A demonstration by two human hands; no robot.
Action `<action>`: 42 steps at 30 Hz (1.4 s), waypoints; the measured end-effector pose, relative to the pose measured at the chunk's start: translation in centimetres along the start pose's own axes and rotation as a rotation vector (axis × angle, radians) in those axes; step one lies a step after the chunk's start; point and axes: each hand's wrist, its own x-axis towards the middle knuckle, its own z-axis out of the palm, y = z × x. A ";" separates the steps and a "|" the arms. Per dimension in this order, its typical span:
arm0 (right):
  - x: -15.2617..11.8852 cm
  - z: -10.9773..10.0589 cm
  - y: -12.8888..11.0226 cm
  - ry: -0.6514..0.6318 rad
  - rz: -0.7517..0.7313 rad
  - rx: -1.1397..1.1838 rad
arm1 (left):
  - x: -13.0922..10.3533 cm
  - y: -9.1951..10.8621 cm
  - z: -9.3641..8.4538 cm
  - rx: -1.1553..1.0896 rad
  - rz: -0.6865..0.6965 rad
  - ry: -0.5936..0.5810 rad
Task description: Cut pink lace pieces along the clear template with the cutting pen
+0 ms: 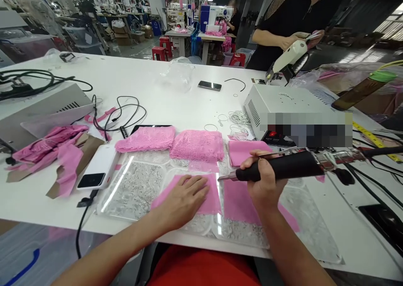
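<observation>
My left hand (185,198) lies flat, fingers stretched out, on a pink fabric piece (166,193). In my right hand (266,181), wrapped round the grip, is a black-handled tool with a slim metal tip (280,168). The tip points left and sits at the upper right edge of that fabric; whether it touches cannot be made out. Another flat pink piece (241,204) lies just to the right, partly under my right hand. Beneath both is a clear textured mat (132,189). Behind them are two folded stacks of pink lace (197,145) (145,140) and a folded plain pink stack (247,149).
A grey machine box (283,101) stands right, its cables beyond the tool. Left are a white power bank (99,166), pink scraps (50,145) and black cables (126,105). A phone (209,85) lies farther back. Across the table a person holds a white handheld device (289,56).
</observation>
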 end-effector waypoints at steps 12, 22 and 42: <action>0.0 0.3 0.4 0.052 0.135 0.110 | 0.3 -0.1 -0.1 -0.057 0.000 -0.006; 0.2 0.0 0.1 0.060 0.063 0.035 | 0.2 -0.1 0.2 -0.064 -0.007 -0.008; -0.8 0.4 0.3 0.005 0.023 0.006 | 0.1 -0.3 0.2 -0.061 -0.004 -0.045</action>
